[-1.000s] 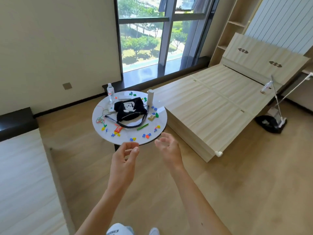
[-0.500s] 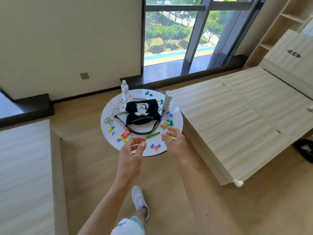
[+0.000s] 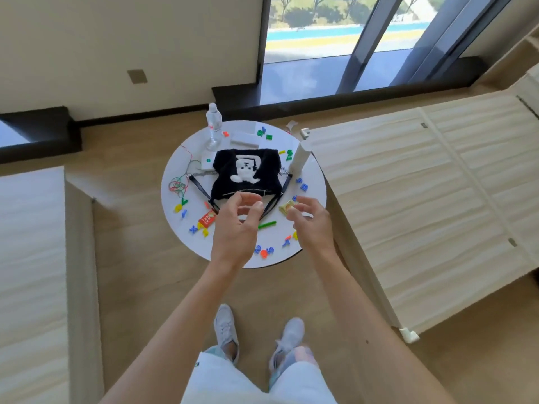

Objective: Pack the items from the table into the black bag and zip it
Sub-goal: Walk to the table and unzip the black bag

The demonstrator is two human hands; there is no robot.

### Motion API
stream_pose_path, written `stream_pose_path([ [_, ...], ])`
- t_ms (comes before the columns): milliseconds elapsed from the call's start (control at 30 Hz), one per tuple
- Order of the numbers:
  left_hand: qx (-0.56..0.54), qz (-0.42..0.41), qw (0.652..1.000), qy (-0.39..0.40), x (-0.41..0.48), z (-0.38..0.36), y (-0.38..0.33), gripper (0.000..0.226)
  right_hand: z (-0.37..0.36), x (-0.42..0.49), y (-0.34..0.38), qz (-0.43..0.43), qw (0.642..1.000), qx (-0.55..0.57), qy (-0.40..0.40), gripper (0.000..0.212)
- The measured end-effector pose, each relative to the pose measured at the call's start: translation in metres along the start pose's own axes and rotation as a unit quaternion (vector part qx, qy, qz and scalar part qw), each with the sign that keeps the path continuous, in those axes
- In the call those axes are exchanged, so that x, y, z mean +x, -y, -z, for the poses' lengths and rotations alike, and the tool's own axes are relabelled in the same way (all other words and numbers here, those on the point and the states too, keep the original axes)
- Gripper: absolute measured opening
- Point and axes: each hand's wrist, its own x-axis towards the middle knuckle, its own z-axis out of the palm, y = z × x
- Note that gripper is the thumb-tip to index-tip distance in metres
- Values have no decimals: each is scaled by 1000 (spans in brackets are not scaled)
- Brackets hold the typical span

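Round table (image 3: 175, 182), black bag (image 3: 246, 173), empty hands.

Black bag (image 3: 246, 173): its six o'clock edge and strap loop are hidden behind the left hand (image 3: 233, 228).
Small coloured pieces (image 3: 264, 252): too small to identify.
Forearms: cut off by the bottom frame edge.

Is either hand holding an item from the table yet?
No: the left hand and right hand hover open above the round table, near the black bag, holding nothing.
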Motion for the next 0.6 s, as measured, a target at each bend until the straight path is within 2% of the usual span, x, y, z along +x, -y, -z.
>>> stream_pose_path([
  [300, 38, 20, 998, -51, 58, -50, 31, 8, -21, 111, -22, 54, 993, -37, 99, 32],
  [467, 77, 29, 996, -29, 106, -87, 79, 9, -38, 175, -63, 64, 988, -71, 121, 34],
  [600, 114, 41, 993, 3, 150, -115, 138, 10, -52, 224, -110, 100, 987, -70, 101, 31],
])
